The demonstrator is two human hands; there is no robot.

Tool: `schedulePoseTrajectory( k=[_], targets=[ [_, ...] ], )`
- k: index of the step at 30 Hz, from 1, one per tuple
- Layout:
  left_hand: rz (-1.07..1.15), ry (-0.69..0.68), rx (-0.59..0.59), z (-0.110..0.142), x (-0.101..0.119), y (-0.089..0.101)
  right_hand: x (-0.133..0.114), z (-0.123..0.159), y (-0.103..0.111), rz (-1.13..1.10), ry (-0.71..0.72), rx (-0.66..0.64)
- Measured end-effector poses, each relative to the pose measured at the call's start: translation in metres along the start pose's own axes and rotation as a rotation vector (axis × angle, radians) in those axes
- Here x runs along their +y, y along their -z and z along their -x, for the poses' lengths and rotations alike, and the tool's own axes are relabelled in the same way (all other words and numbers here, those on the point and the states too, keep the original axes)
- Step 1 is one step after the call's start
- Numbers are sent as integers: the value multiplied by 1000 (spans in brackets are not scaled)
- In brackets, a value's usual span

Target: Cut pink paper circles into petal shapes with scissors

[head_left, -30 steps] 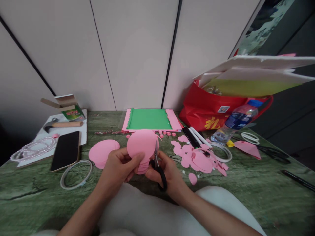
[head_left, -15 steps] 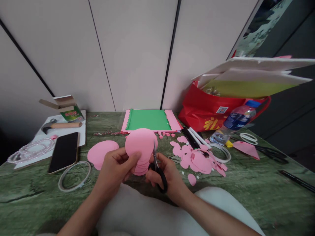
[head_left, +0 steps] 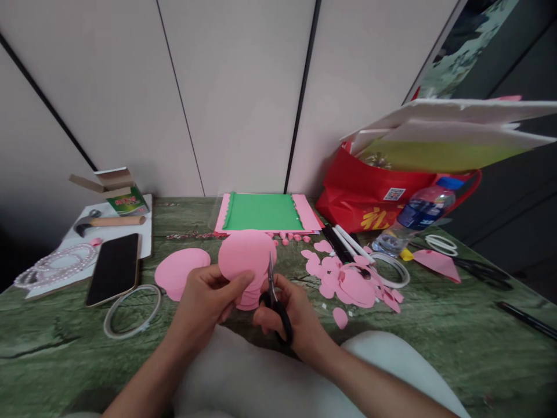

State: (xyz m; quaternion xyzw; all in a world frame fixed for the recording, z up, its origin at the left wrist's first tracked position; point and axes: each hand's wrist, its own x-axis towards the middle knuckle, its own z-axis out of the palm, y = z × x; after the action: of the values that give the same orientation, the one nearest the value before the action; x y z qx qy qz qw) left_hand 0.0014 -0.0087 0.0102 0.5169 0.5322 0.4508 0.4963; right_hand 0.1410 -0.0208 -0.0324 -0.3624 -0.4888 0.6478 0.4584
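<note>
Between the thumb and fingers of my left hand (head_left: 212, 295) is a round pink paper disc (head_left: 243, 252), held up off the table. My right hand (head_left: 291, 307) grips black-handled scissors (head_left: 278, 312), their blades pointing upward at the disc's right edge. Whether the blades are parted is hard to make out. Behind and below the held disc, more round pink pieces (head_left: 249, 300) lie stacked, partly hidden by my hands. Left of my left hand rests another pile of pink discs (head_left: 180, 270).
Pink paper scraps (head_left: 348, 281), pens (head_left: 348, 241) and a tape roll (head_left: 394, 271) lie at right, before a red bag (head_left: 352, 197) and a water bottle (head_left: 420, 212). Green paper (head_left: 263, 212) sits at the back. A phone (head_left: 114, 269), hammer (head_left: 111, 221) and tape ring (head_left: 133, 312) are left.
The scissors and my right hand have shifted slightly left along the disc's edge. A thin curved strip at the disc's right edge, visible earlier, no longer stands out. My left hand keeps its hold.
</note>
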Motion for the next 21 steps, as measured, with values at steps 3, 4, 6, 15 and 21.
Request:
schedulePoseTrajectory(
  k=[3, 4, 6, 15, 21],
  targets=[
    [-18, 28, -16, 0, 2, 0, -3, 0, 0, -40, 17, -1],
    [-26, 40, -19, 0, 2, -1, -4, -1, 0, -43, 21, 1],
    [-31, 66, -12, 1, 4, -1, -7, -1, 1, -39, 23, 7],
    [2, 60, -6, 1, 3, -1, -7, -1, 0, -68, 10, 10],
    [14, 23, 13, 1, 4, -1, -5, -2, 2, -42, 1, 29]
  ],
)
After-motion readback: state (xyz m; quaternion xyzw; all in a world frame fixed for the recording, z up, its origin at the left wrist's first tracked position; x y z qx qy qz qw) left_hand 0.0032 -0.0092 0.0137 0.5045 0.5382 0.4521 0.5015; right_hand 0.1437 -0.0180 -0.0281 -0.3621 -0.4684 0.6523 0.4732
